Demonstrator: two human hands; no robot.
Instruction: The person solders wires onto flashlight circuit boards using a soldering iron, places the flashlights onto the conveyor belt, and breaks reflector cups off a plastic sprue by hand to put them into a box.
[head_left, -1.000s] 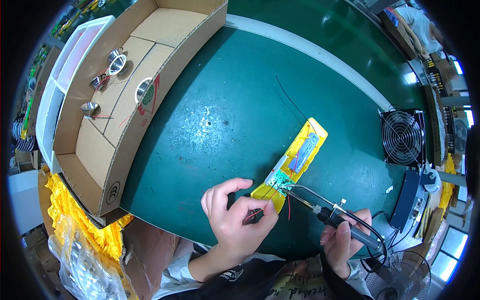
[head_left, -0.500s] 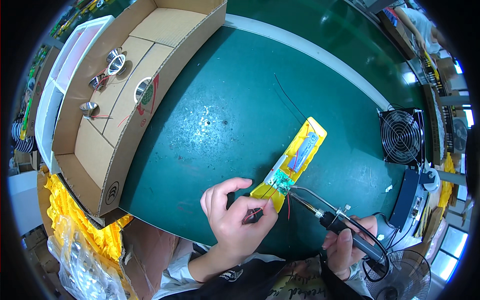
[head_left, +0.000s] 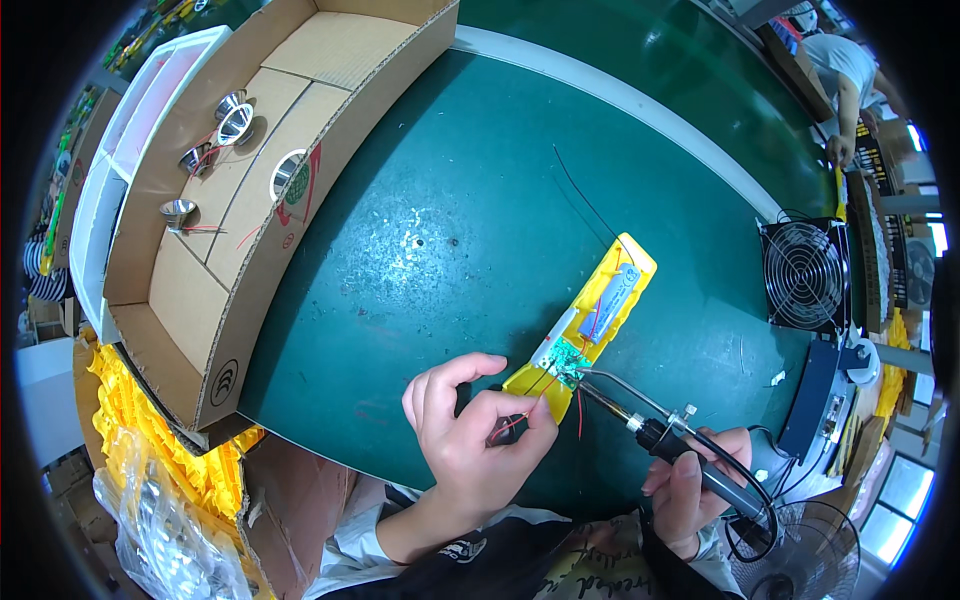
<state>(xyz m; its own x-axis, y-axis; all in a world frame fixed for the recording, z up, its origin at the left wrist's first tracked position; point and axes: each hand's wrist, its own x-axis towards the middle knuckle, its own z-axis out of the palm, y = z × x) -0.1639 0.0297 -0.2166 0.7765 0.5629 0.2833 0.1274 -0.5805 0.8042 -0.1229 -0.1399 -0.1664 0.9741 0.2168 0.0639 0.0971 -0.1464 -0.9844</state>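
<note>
A yellow plastic casing (head_left: 634,262) lies slantwise on the bench, holding a grey-blue cylindrical battery (head_left: 610,300) and a small green circuit board (head_left: 562,361). Thumb and index finger of my left hand (head_left: 475,430) are pinched on a thin red wire (head_left: 508,424) at the casing's near end. From the right, my right hand (head_left: 690,485) grips a soldering iron (head_left: 660,438) with a thin metal feed tube (head_left: 632,391) along it. Iron tip and tube end meet at the board's right edge; exact contact is too small to tell. A black wire (head_left: 580,190) sticks out beyond the far end.
At left, a cardboard box (head_left: 225,285) holds several silver reflector cups (head_left: 235,125) with red wires. Yellow parts (head_left: 165,440) and a clear plastic bag (head_left: 165,530) are below it. A black fan (head_left: 803,270) and a dark control box (head_left: 810,400) stand right. Another person (head_left: 845,75) works at far right.
Both my hands, the iron and the casing keep nearly the same places, with a slight shift of the view. The person at far right has leaned further into view, with an arm reaching down.
</note>
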